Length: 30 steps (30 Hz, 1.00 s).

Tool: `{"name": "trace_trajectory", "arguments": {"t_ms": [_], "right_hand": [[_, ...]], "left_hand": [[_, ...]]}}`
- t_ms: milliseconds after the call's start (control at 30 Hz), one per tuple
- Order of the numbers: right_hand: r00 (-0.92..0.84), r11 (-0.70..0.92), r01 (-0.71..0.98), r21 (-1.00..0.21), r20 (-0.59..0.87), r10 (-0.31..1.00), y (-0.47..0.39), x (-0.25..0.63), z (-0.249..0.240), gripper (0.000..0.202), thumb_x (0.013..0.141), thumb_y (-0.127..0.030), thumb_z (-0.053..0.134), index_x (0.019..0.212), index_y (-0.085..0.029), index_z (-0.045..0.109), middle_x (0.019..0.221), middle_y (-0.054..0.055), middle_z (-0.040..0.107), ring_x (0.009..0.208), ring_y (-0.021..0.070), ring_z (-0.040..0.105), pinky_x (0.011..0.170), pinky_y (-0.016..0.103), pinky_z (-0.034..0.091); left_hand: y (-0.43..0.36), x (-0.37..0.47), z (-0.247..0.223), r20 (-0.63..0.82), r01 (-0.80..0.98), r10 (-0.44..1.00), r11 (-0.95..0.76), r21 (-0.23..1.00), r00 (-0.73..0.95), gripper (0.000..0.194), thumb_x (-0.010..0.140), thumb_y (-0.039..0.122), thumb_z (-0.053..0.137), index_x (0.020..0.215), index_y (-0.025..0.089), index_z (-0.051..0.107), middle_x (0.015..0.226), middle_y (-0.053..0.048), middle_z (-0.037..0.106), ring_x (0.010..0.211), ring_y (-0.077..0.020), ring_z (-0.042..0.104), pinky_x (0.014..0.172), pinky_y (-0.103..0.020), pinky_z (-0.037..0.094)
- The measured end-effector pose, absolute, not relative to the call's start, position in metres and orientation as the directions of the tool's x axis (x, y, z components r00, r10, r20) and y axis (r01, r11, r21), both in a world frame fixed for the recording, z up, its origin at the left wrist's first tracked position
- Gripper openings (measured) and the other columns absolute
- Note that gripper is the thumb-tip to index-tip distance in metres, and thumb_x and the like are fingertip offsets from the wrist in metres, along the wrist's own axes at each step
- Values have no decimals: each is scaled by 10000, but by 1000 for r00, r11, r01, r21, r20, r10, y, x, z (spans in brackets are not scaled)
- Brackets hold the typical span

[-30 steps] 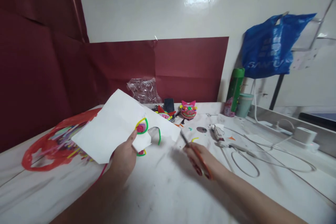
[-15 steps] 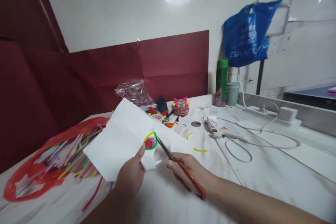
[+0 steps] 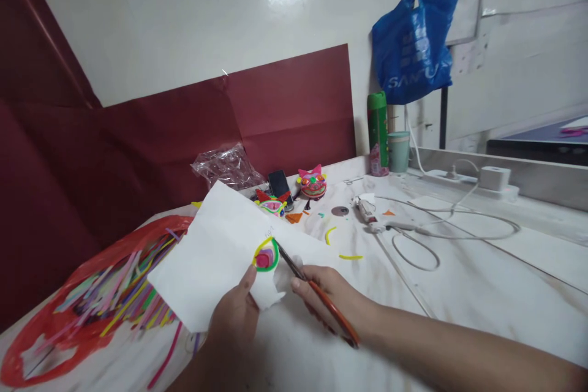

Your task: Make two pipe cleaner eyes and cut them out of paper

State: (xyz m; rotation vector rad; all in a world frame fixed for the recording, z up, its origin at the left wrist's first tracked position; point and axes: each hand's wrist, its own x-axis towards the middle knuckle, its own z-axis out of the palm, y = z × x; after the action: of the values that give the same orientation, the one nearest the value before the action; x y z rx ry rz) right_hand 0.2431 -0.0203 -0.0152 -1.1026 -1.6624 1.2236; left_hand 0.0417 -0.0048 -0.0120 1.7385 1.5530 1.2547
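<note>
A sheet of white paper is pinched in my left hand, the thumb lying just below a small coloured shape. That shape has a yellow and green outline around a pink and purple middle. My right hand grips orange-handled scissors. Their blades point up and left, with the tips at the green edge of the shape. Below it the paper has a cut, ragged edge. How far the blades are apart is hard to see.
Colourful strips lie on a red plastic bag at left. Behind the paper are a phone and two bright craft faces, one pink-eared. A glue gun with its looping cable lies at right, near yellow strip pieces.
The view has shifted slightly, so the background sits further left. The scissors stay at the shape's green edge, and the cut flap below it hangs a little differently.
</note>
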Motion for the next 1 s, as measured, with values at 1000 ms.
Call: {"name": "trace_trajectory", "arguments": {"t_ms": [1000], "right_hand": [[-243,433,293,-853,371,896,-17,247,-14,327,882,-423,463,655,-191,417,618,-32,427,594,112,411,540,224,332]], "left_hand": [[-8,32,-33,320,732,947,-240,637,32,490,764,397,556,1168,138,656,1219,-116,654,1189,-361,554,1075,-470,396]]}}
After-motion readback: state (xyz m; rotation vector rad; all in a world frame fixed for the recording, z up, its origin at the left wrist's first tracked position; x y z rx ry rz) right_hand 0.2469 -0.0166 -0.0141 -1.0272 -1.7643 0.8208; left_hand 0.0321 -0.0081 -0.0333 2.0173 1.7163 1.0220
